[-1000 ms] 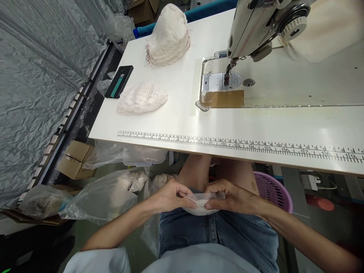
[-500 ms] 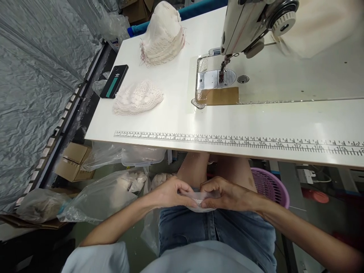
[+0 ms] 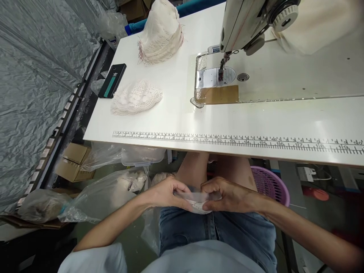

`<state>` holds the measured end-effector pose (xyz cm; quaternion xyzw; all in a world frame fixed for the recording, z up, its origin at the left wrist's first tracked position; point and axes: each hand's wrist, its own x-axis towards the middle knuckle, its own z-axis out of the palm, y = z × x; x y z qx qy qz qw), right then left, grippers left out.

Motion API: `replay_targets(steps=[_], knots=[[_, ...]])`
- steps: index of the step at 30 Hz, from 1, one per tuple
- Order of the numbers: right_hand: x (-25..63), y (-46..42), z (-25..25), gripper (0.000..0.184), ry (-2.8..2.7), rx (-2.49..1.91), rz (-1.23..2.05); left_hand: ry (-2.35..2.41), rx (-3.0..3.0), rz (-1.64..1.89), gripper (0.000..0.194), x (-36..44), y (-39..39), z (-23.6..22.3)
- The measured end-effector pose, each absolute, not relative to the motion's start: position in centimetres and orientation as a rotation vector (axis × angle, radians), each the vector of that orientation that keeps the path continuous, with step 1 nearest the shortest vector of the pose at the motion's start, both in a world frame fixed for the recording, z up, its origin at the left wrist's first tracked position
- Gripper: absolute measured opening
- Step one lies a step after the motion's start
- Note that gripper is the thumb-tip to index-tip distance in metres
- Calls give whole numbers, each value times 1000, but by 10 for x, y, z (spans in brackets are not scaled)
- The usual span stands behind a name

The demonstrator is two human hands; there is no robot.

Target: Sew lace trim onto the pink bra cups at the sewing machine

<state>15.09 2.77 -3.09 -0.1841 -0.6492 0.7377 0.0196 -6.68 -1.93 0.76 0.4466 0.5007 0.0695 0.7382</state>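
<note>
Over my lap, a small white lace fabric piece [image 3: 198,206] with a sheer upper edge is stretched between my two hands. My left hand [image 3: 168,194] pinches its left end between thumb and fingers. The right end is gripped by my right hand [image 3: 223,194], with the thumb lying on the lace. The fingertips behind the cloth are partly hidden. On the white table [image 3: 170,117] above lie a similar flat white lace piece [image 3: 137,98] and a stack of cream lace cups [image 3: 162,34] with loose threads.
A sewing machine [image 3: 241,26] stands on the table, with cream cloth [image 3: 315,26] behind it. A phone [image 3: 112,80] lies near the left edge. Below are plastic bags [image 3: 98,195], a cardboard box [image 3: 74,162] and a purple basket [image 3: 270,185]. A printed ruler [image 3: 227,140] runs along the front edge.
My left hand has shifted slightly left, away from the right hand, so more of the lace shows between them. My right hand has barely moved. The camera view shifted slightly.
</note>
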Motion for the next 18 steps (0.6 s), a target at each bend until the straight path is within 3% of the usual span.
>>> replay_targets(steps=[12, 18], knots=[[164, 34, -38, 29, -1903, -597, 2439, 1112, 848, 165, 23, -65, -19, 1], [159, 33, -37, 24, -1966, -536, 2328, 1143, 836, 172, 21, -65, -21, 1]])
